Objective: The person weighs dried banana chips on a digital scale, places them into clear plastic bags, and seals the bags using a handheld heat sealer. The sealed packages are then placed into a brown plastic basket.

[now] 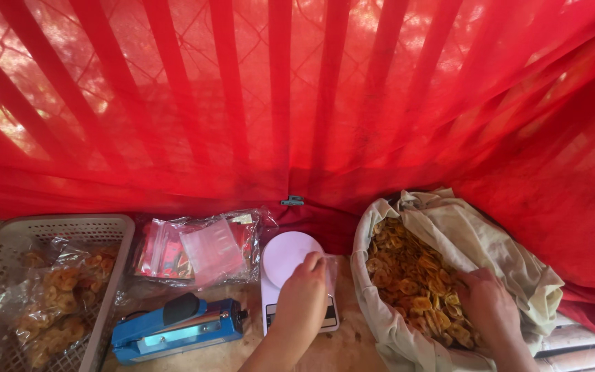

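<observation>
My left hand [302, 292] reaches over a white kitchen scale [287, 256] with a round platform and pinches a small clear plastic bag [328, 267] at its right edge. My right hand [487, 301] is sunk into a heap of yellow fried chips [408, 272] inside a big cloth-lined sack [511, 251] on the right. What the right hand's fingers hold is hidden among the chips.
A blue heat sealer [173, 326] lies left of the scale. Behind it sits a pile of empty clear and red pouches [197, 249]. A grey plastic basket [49, 227] at far left holds filled chip bags [60, 303]. A red net curtain [297, 96] hangs across the back.
</observation>
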